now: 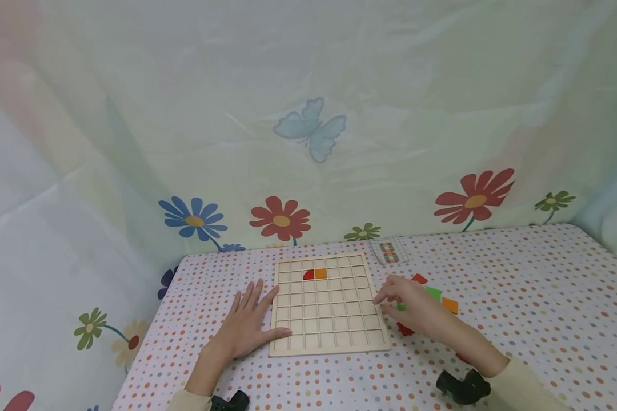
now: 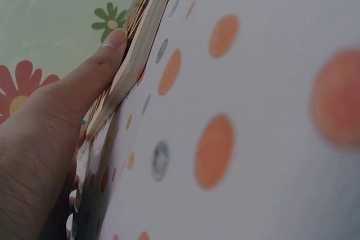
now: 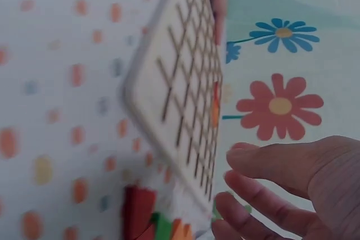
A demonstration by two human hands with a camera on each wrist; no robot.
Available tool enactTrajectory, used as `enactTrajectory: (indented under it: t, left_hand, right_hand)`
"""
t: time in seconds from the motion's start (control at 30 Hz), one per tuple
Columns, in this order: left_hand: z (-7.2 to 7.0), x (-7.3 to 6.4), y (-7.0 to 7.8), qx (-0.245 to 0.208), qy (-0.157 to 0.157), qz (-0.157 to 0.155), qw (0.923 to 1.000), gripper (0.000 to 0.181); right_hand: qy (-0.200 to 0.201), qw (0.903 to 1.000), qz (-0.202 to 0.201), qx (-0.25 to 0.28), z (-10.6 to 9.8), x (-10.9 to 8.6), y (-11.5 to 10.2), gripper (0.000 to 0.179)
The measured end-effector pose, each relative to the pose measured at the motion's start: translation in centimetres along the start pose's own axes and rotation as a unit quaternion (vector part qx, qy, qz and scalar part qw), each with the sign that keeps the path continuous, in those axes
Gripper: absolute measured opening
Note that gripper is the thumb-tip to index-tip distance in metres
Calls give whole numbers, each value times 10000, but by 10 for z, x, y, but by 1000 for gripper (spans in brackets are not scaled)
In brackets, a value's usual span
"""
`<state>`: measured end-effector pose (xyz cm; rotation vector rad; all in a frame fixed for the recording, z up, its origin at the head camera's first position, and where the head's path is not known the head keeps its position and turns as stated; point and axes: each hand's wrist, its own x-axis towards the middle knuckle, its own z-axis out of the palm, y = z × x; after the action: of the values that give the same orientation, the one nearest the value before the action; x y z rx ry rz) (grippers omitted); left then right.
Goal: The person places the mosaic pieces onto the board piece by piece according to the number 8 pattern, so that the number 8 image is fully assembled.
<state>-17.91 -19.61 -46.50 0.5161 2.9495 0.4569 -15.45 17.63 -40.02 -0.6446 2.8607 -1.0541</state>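
Observation:
A light wooden grid board (image 1: pixel 334 343) lies on the table. One red piece with a rounded side (image 1: pixel 308 275) and an orange square piece (image 1: pixel 321 274) sit side by side in cells of its upper part. My left hand (image 1: pixel 244 328) is spread at the board's left edge, its thumb resting on the frame. Over the board's right edge hovers my right hand (image 1: pixel 408 305), fingers loosely bent. In the right wrist view a gap shows between thumb and forefinger, with no piece visible there. Part of a green piece (image 1: pixel 401 306) shows beneath that hand.
Loose pieces lie around the right hand: red (image 1: pixel 405 329), green (image 1: pixel 434 293) and orange (image 1: pixel 450 305). A printed pattern card (image 1: pixel 398 251) lies beyond the board's top right corner. The dotted tablecloth (image 1: pixel 535 297) meets a flowered curtain (image 1: pixel 391 171) at the back.

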Motion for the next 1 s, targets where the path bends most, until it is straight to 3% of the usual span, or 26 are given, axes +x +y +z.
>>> enactTrajectory:
  t: [0.23,0.47,0.73,1.0]
  left_hand:
    - [1,2,0,90,-16,14,10000,102]
    - [-2,-1,0,53,-29,-10,10000,102]
    - [-2,-2,1,-56,52,124,9999,101]
    - [-4,-1,1,-19,-73,70,9999,101]
  right_hand:
    - [24,9987,245,-450,-3,-29,27,20]
    - [-17,9948,841,-572,-3,-33,34,23]
    - [-135,9968,743,-278,-7,-36,44,20]
    - [-435,9965,705,81,-12,-36,51,25]
